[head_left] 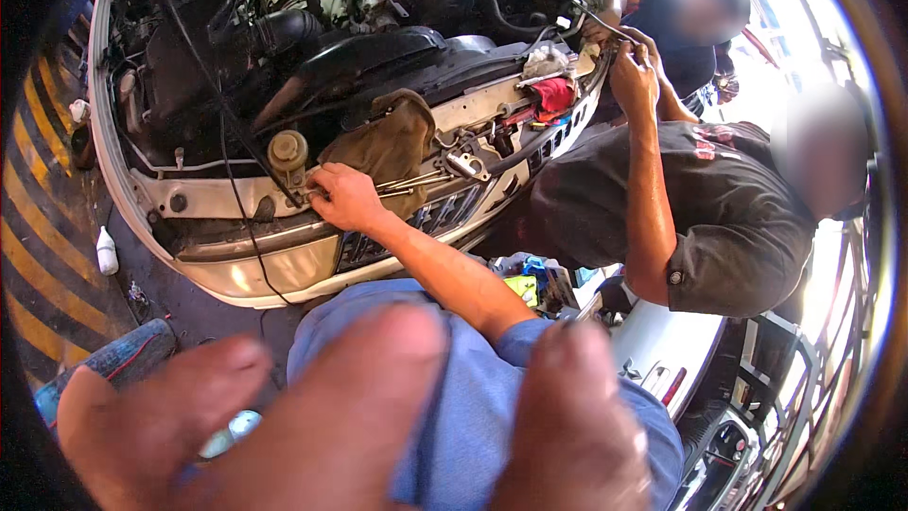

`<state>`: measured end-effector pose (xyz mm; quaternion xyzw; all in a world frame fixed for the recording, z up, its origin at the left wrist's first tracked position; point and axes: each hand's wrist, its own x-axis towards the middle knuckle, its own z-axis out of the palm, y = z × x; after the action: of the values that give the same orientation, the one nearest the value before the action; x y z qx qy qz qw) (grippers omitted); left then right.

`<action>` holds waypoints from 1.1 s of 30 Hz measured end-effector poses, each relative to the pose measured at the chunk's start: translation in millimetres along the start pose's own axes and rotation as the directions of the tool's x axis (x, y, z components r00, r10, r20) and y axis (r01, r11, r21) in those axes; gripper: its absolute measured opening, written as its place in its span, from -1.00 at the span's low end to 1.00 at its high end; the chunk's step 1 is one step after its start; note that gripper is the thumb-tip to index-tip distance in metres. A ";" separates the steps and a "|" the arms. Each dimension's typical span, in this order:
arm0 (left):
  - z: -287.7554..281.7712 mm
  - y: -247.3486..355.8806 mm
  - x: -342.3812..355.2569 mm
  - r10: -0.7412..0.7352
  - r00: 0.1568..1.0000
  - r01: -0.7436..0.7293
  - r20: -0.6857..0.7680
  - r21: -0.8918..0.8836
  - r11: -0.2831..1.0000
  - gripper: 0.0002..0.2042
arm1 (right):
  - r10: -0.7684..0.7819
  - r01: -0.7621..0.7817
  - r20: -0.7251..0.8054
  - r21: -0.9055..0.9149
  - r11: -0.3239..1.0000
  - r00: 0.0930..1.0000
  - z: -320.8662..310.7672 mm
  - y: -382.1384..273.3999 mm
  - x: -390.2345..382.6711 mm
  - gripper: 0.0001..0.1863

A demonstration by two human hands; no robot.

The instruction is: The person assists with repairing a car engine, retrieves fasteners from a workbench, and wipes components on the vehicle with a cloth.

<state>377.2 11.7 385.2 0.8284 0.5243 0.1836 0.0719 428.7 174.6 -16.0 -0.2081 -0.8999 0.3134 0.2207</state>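
Note:
My right hand (346,197) reaches in from the right and rests on the front panel of a car's open engine bay. Its fingers curl down beside a round yellowish cap (288,149); what they grip, if anything, is hidden. Thin metal rods (413,185) and a brown cloth (386,144) lie right next to that hand. Very close to the camera, my left hand (312,426) fills the lower part of the view, blurred, fingers apart and nothing seen in them.
At the right, a co-worker in a dark shirt (733,227) raises both hands around a slim dark object (605,24). Another person (676,33) leans in behind. A red cloth (551,97) and tools lie on the front panel. A white bottle (107,252) stands on the floor.

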 end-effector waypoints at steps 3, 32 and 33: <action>-9.9 -12.6 -22.1 -0.110 0.993 0.109 0.029 0.042 0.993 -0.68 | 0.034 -0.033 0.032 -0.027 0.999 0.999 -0.2 -2.2 1.4 -0.83; 185.6 -485.2 -81.2 -0.701 0.473 0.878 -0.534 0.224 0.423 -0.50 | 0.189 -0.187 -0.018 0.061 0.980 0.982 -15.0 -22.4 -14.2 -0.72; 190.5 -490.1 -78.7 -0.686 0.484 0.864 -0.543 0.173 0.473 -0.49 | 0.213 -0.211 -0.036 0.058 0.976 0.976 -17.9 -25.0 -13.9 -0.72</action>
<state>6.7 170.8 38.7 0.4248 0.8768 0.1747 -0.1424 443.6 158.1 9.3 -0.3034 -0.8589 0.3548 0.2105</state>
